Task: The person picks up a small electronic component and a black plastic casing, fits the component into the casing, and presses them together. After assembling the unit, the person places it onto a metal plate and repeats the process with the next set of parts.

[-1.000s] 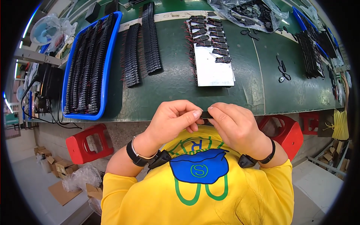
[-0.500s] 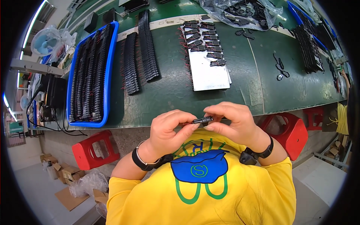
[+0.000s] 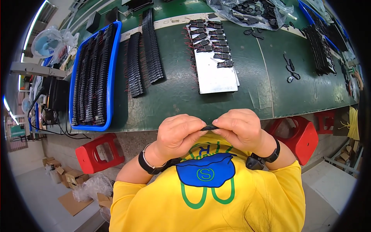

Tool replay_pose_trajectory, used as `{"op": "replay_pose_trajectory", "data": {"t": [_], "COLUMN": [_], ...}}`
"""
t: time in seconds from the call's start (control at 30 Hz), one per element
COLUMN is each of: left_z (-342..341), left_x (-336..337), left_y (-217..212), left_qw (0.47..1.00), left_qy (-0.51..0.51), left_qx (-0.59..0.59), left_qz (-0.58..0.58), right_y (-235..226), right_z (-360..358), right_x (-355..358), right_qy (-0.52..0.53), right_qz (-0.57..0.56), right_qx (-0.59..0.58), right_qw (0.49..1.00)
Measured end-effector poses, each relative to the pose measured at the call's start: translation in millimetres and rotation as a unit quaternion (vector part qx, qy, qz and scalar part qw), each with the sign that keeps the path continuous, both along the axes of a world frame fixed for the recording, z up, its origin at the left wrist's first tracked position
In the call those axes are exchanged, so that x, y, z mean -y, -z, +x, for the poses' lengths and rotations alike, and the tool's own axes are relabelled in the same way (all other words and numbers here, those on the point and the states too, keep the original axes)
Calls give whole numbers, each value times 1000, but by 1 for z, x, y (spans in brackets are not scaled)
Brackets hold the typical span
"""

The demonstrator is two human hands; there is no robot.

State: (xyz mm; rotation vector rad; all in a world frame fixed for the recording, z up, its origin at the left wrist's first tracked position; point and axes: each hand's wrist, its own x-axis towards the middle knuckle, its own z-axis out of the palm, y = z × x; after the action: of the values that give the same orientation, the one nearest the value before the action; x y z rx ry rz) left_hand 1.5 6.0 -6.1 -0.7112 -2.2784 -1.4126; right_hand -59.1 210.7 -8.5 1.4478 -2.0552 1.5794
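Observation:
A small black plastic part [image 3: 210,128] is pinched between both hands, just off the near edge of the green table. My left hand [image 3: 178,133] grips its left end with thumb and forefinger. At its right end, the thumb and forefinger of my right hand [image 3: 240,127] are closed. Fingers cover most of the part, so its exact kind is hidden. Beyond the hands lies a white board [image 3: 216,79], with rows of small black parts [image 3: 220,43] on its far portion and red wires along its left side.
At the left stands a blue tray [image 3: 110,96] packed with black parts; black strips [image 3: 152,50] lie beside it. A clear plastic bag [image 3: 247,13] of black pieces sits at the back. Red stools [image 3: 98,154] flank me below the table [image 3: 174,96].
My right hand has come in against the part, its fingers now closed on the right end. The part has dropped slightly and shows less between the fingers.

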Motion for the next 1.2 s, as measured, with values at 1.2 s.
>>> {"op": "replay_pose_trajectory", "data": {"t": [1.2], "left_z": [8], "left_x": [13], "left_y": [-15], "left_qw": [999], "left_qy": [-27], "left_qx": [-5], "left_qz": [-44], "right_y": [4], "right_z": [2], "right_x": [16], "right_qy": [-17], "right_qz": [7], "right_qx": [-23], "right_qw": [1000]}}
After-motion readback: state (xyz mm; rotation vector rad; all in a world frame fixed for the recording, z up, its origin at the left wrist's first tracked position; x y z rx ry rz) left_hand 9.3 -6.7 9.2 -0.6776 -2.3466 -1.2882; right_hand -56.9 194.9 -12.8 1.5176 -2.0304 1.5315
